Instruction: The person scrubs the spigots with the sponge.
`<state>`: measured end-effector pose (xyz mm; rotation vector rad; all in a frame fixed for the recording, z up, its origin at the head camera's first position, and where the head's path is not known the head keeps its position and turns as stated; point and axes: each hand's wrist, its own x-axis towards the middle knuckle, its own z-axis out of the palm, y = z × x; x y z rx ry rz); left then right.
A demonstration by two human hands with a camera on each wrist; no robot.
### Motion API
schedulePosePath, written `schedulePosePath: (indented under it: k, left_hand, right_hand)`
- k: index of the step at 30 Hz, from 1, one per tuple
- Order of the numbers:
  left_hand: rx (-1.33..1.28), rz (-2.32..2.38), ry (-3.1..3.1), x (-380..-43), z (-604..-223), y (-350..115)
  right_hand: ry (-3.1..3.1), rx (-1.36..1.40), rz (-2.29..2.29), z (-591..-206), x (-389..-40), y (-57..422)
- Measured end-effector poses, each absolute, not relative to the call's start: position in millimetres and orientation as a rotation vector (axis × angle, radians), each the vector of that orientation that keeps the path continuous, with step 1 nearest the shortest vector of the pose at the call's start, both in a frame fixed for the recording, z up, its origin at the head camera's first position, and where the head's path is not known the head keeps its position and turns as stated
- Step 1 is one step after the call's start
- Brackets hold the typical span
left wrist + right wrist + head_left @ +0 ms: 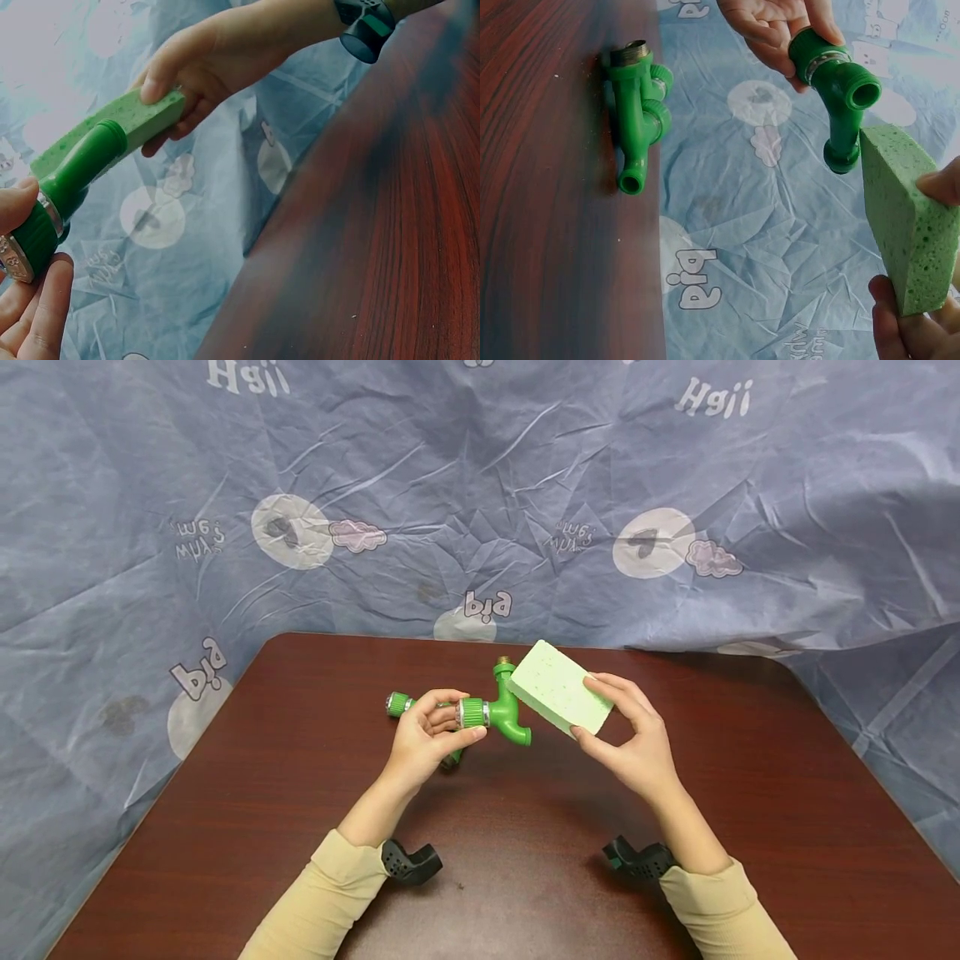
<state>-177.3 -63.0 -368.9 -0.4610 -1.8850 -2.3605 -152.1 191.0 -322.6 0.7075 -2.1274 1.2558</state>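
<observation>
My left hand (431, 735) grips a green plastic tap (507, 710) by its ribbed knob, holding it up over the table with the spout pointing right and down. A brass-coloured threaded end tops the tap. Between the thumb and fingers of my right hand (637, 739) is a light green sponge block (562, 689), tilted, with a corner right at the tap's body. The right wrist view shows the sponge (907, 217) close by the tap (840, 97). A second green tap (634, 120) lies on the table, partly hidden behind my left hand in the head view.
The dark red-brown wooden table (285, 827) has rounded far corners. Behind it and along the sides hangs a wrinkled blue-grey printed cloth (465, 485). A black band with a camera mount (411, 862) sits on my left wrist, and a similar one (637, 860) on my right.
</observation>
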Motion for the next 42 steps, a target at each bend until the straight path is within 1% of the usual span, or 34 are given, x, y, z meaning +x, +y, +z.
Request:
schedulePosePath:
  k: [3,11,20,30,39,42]
  left_hand:
    - [-0.457,-2.359,-1.878,-177.1,-368.6,-63.5]
    - [-0.469,-2.37,-1.862,-178.4,-369.6,-64.3]
    - [-0.462,-2.396,-1.844,-179.0,-371.2,-64.2]
    - [-0.447,-2.435,-1.837,-177.8,-368.3,-65.8]
    - [-0.459,-2.424,-1.868,-178.1,-369.3,-65.0]
    - [-0.456,-2.429,-1.885,-178.2,-370.2,-65.1]
  right_hand:
    - [-2.115,0.729,1.302,-321.0,-151.8,192.5]
    - [-2.14,0.909,1.307,-321.9,-153.2,198.1]
    - [-2.171,0.808,1.273,-318.0,-153.0,207.0]
    - [-2.146,0.964,1.306,-316.7,-154.8,213.2]
    - [-2.186,0.884,1.292,-311.8,-152.3,217.1]
    - [-2.149,0.913,1.284,-311.0,-151.8,214.3]
